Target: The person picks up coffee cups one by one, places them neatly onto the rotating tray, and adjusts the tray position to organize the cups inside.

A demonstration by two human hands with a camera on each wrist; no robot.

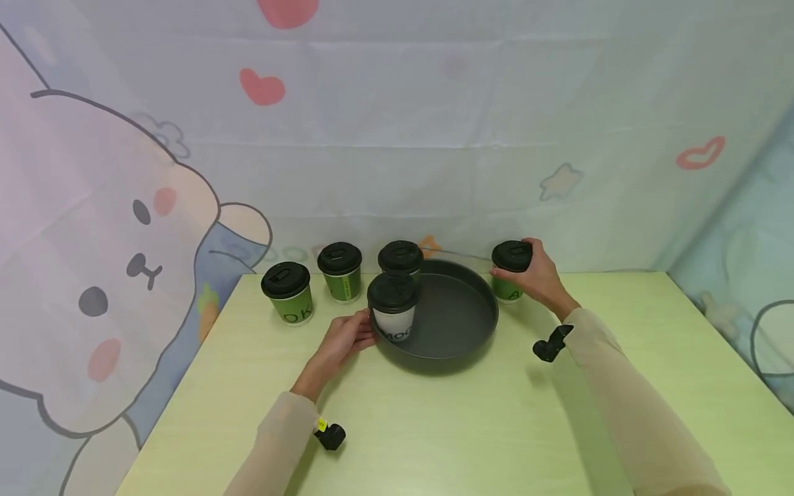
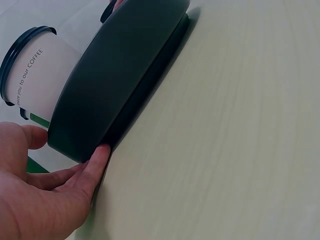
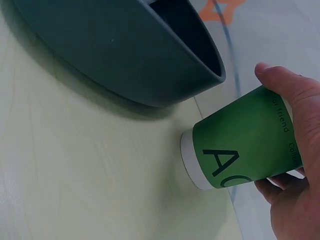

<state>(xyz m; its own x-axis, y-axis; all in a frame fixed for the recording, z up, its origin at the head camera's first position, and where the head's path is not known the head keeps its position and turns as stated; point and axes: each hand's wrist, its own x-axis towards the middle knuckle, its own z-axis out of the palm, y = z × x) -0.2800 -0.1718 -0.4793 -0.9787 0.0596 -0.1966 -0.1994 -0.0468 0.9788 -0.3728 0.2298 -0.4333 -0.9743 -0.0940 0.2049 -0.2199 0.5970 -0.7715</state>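
A round dark grey baking pan point(image 1: 455, 310) sits in the middle of the table. My left hand point(image 1: 347, 337) holds its left side, and in the left wrist view the thumb is near the upper rim with fingers at the bottom edge. Inside the pan, at its left, stands a white coffee cup point(image 1: 395, 320) with a black lid. To the right of the pan, my right hand point(image 1: 538, 275) grips a green coffee cup point(image 3: 245, 140) around its upper part, near the black lid point(image 1: 511, 255). That cup's white base is close to the table.
Two green lidded cups, one at far left point(image 1: 291, 303) and one beside it point(image 1: 344, 282), stand left of the pan. Another black-lidded cup point(image 1: 400, 256) is behind the white one, partly hidden. A printed curtain point(image 1: 397, 172) hangs along the table's point(image 1: 434, 434) back edge.
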